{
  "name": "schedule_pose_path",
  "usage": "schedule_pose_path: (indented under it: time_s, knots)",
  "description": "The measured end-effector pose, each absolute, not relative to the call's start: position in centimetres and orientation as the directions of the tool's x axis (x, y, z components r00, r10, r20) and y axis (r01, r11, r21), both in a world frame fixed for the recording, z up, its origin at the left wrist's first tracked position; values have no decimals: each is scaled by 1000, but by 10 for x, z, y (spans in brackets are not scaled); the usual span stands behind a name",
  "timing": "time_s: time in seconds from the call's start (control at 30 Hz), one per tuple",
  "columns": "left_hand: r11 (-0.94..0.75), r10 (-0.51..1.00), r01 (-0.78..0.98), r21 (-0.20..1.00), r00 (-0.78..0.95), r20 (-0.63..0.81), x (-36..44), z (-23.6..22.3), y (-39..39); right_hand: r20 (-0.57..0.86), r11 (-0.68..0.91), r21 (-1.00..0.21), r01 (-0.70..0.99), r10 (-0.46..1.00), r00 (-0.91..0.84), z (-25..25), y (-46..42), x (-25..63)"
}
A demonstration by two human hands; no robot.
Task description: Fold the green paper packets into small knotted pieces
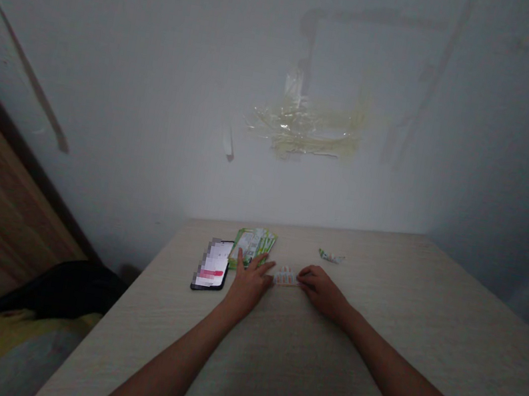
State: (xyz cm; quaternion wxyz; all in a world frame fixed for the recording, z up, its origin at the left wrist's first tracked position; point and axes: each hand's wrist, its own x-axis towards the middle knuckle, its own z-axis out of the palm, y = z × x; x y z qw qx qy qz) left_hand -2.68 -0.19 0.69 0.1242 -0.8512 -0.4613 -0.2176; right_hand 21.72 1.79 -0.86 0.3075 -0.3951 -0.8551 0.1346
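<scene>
A small pale card or sheet (286, 276) printed with rows of coloured marks lies on the table between my hands; its exact kind is too small to make out. My right hand (320, 290) has its fingers closed at the card's right edge. Spread over the table, the fingers of my left hand (249, 281) reach toward a fanned pile of green and white packets (252, 245), and the thumb side is at the card's left edge. Left of that hand lies a phone (213, 266) with a lit screen, close against the packets.
A crumpled green and white wrapper strip (330, 257) lies farther back on the wooden table (398, 274). Behind rises a wall (173, 75) with peeling clear tape (307, 127). Yellow and grey cloth (15, 352) sits below the table's left edge.
</scene>
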Motion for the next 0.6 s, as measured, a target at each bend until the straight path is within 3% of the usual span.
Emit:
schedule_pose_path:
  time_s: [0.23, 0.6]
  knots:
    - [-561, 702, 826, -58, 512, 496, -26, 7, -2, 418, 651, -470, 596, 759, -500, -6, 17, 217]
    - [-545, 730, 839, -7, 478, 489, -25, 5, -2, 418, 609, -484, 628, 791, -446, -9, 18, 215]
